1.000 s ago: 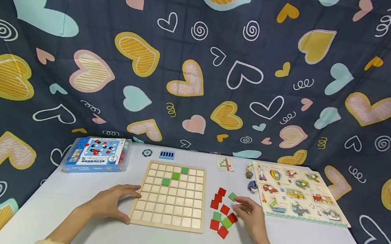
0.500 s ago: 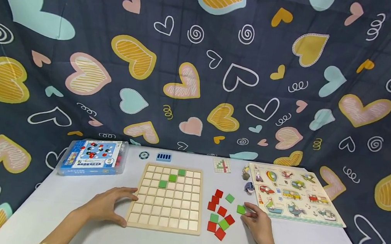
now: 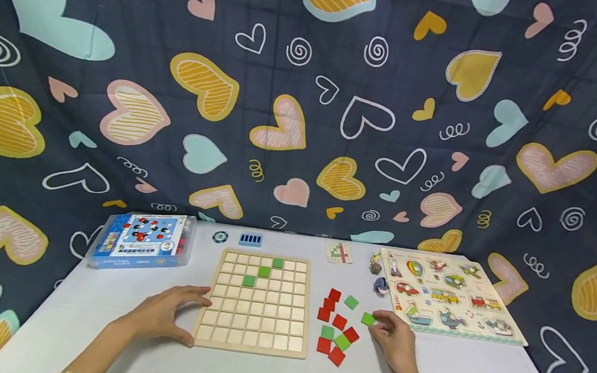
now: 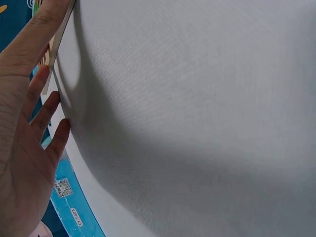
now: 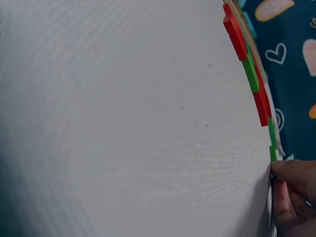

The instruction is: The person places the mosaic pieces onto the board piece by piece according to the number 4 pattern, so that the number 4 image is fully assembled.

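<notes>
The filling of the board (image 3: 256, 307) looks barely begun to me. Three set tiles (image 3: 264, 272), all green, sit in its cells, on a slant in the far part, beyond my left fingertips and to their right. Every other cell is bare.

My right hand (image 3: 395, 344) pinches a green tile (image 3: 367, 319) by its near edge, the thumb and finger nearly together with just the tile between; most of it sticks out to the left of those fingertips. My left hand (image 3: 165, 311) is spread, thumb and fingers wide apart along the board's left edge; they seem to touch it but have hold of nothing else.

Left to place, as I judge it, are the held one plus three loose green tiles (image 3: 350, 302) and seven red tiles (image 3: 339, 321), all lying left of my right fingers, some touching.

As for containers, the case (image 3: 137, 262) beyond my left fingers looks closed; red pieces (image 3: 181, 245) show through its clear end, too small to make out. Beyond my right fingers, the puzzle board (image 3: 469, 335) carries vehicle pictures; I cannot tell whether these lift out.
</notes>
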The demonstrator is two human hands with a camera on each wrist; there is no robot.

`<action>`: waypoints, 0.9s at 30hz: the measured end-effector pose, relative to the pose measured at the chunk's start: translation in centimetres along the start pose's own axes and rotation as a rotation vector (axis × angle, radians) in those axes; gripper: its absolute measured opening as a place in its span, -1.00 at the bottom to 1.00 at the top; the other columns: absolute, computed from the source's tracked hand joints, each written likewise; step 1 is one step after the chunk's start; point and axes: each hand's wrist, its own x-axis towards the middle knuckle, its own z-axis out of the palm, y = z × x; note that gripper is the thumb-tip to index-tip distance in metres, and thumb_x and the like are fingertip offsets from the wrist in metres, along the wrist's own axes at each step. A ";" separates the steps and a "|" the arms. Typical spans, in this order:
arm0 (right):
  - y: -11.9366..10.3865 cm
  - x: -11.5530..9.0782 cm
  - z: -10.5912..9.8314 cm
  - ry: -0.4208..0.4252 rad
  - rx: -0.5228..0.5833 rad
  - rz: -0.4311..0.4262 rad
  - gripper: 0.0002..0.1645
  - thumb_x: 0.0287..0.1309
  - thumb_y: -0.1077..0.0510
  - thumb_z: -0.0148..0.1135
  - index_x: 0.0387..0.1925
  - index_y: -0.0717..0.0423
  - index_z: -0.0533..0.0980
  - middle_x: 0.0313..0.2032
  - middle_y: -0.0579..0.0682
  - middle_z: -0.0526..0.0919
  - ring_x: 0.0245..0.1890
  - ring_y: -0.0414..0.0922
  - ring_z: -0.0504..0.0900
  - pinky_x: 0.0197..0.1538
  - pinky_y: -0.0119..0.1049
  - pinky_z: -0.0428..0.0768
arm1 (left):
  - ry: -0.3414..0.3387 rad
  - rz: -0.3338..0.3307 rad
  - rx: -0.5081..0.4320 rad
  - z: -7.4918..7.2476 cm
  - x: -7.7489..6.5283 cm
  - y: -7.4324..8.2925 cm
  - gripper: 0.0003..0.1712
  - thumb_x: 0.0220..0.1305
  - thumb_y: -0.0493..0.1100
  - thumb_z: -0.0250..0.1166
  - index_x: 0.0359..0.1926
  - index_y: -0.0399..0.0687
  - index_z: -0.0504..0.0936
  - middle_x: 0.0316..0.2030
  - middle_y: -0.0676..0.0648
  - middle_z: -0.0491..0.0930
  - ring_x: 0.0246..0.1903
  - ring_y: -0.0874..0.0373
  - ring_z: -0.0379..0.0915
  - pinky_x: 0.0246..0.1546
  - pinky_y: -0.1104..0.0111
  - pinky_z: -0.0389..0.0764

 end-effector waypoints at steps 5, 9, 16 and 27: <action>-0.1 -0.2 -0.2 0.008 0.019 0.034 -0.64 -0.07 0.41 0.39 -0.14 0.29 0.61 -0.30 0.11 0.72 -0.45 -0.26 0.62 -0.43 -0.52 0.55 | -0.012 0.002 -0.003 0.0 0.0 0.2 -0.11 -0.33 0.42 0.45 0.08 0.10 0.60 0.25 -0.06 0.43 0.20 -0.21 0.32 0.08 -0.17 0.43; -0.3 -0.3 -0.2 0.021 0.080 0.024 -0.65 -0.08 0.43 0.40 -0.15 0.33 0.61 -0.26 0.17 0.72 -0.43 -0.29 0.65 -0.39 -0.55 0.58 | -0.030 -0.011 -0.008 -0.2 0.1 0.3 -0.10 -0.33 0.41 0.45 0.08 0.11 0.59 0.26 -0.07 0.42 0.22 -0.21 0.30 0.11 -0.17 0.41; -2.0 -0.4 0.8 -0.032 0.202 0.020 -0.66 -0.06 0.45 0.37 -0.15 0.37 0.61 -0.29 0.18 0.72 -0.42 -0.24 0.68 -0.38 -0.51 0.61 | -0.022 -0.007 -0.014 -0.3 -0.1 0.1 -0.10 -0.38 0.40 0.47 0.07 0.11 0.60 0.25 -0.09 0.43 0.21 -0.21 0.32 0.10 -0.17 0.41; -5.7 -0.6 4.9 -0.134 0.325 -0.010 -0.71 -0.05 0.40 0.40 -0.19 0.32 0.63 -0.34 0.12 0.72 -0.39 -0.14 0.68 -0.37 -0.48 0.63 | -0.027 -0.004 -0.012 -0.3 0.1 0.1 -0.10 -0.36 0.41 0.46 0.08 0.13 0.59 0.26 -0.06 0.42 0.21 -0.19 0.32 0.09 -0.15 0.42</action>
